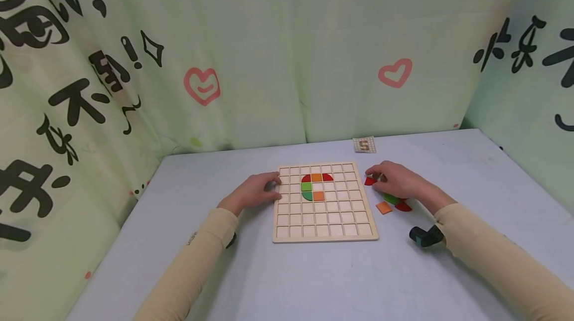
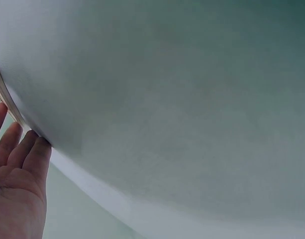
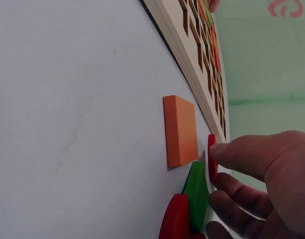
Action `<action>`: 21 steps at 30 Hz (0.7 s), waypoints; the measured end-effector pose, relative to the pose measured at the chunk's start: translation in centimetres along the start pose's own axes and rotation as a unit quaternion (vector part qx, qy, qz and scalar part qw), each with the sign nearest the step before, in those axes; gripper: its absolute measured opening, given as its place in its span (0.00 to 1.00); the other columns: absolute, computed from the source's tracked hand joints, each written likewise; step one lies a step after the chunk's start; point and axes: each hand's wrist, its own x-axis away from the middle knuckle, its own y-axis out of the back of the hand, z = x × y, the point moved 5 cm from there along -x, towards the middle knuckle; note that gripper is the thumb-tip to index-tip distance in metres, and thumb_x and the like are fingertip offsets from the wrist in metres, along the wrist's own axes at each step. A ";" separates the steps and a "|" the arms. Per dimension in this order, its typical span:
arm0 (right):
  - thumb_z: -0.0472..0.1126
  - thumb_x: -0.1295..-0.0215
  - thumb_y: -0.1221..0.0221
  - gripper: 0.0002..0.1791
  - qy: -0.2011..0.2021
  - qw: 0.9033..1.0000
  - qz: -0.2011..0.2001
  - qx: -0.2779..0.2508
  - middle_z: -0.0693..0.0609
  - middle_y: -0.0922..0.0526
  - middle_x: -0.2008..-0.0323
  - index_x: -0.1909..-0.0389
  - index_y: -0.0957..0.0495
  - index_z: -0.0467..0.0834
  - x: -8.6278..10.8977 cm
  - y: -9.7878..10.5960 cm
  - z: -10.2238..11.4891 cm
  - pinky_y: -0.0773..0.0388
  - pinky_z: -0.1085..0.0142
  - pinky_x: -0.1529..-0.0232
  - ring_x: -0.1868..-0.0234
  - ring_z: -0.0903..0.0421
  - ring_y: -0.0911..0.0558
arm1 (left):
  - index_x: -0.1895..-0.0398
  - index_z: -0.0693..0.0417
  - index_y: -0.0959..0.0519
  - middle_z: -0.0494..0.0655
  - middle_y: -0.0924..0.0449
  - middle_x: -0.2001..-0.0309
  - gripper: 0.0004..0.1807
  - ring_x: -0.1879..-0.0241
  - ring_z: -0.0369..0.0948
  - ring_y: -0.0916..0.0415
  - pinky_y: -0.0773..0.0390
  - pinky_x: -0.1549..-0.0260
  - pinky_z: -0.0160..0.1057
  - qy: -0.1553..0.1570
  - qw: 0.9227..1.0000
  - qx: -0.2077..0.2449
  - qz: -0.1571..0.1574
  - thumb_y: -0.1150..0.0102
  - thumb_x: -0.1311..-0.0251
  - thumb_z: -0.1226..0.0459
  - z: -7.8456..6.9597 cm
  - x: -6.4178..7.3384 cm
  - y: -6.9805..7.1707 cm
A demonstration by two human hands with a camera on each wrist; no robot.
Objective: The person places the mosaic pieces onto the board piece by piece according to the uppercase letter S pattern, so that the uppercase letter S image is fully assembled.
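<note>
My left hand [image 1: 256, 192] rests its fingertips and thumb against the left edge of a wooden grid board [image 1: 341, 219]. Extended fingers [image 2: 30, 149] touch that edge in the left wrist view. Beyond the board's right edge, my right hand [image 1: 399, 180] pinches a small red piece [image 3: 212, 154] between thumb and fingers, low over the table. Close under this hand lie an orange square tile [image 3: 182, 132], a green piece [image 3: 196, 196] and a red curved-edge piece [image 3: 174, 219]. Red, orange and green pieces [image 1: 306, 186] form a small cluster in the board's upper middle cells.
A small patterned card [image 1: 364, 144] lies behind the board near the table's back edge. A black device [image 1: 426, 236] is strapped at my right wrist. Behind the white-covered table [image 1: 314, 281] hangs a pale green curtain [image 1: 278, 52] with black writing and hearts.
</note>
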 end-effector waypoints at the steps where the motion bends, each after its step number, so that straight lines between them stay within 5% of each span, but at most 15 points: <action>1: 0.37 0.36 0.41 0.20 0.002 1.000 0.001 0.000 0.43 0.23 0.55 0.44 0.23 0.36 0.0 0.0 0.0 0.20 0.58 0.58 0.58 0.50 0.25 | 0.47 0.52 0.24 0.47 0.34 0.30 0.19 0.29 0.46 0.41 0.40 0.31 0.43 0.000 1.000 0.000 0.000 0.34 0.39 0.57 0.0 0.0 0.0; 9: 0.42 0.38 0.36 0.17 0.007 1.000 -0.004 -0.001 0.45 0.24 0.59 0.50 0.19 0.39 0.0 -0.2 -0.1 0.23 0.61 0.62 0.61 0.51 0.25 | 0.47 0.52 0.24 0.48 0.34 0.30 0.19 0.29 0.46 0.41 0.40 0.30 0.44 0.001 1.000 0.001 0.004 0.34 0.39 0.57 0.0 0.1 0.0; 21: 0.35 0.38 0.39 0.17 0.004 1.000 -0.016 0.002 0.42 0.23 0.57 0.49 0.22 0.34 -0.2 -0.4 0.1 0.21 0.53 0.55 0.58 0.48 0.24 | 0.46 0.51 0.24 0.47 0.34 0.30 0.20 0.29 0.45 0.41 0.40 0.31 0.43 -0.001 1.000 0.000 0.002 0.35 0.38 0.56 0.2 -0.1 -0.1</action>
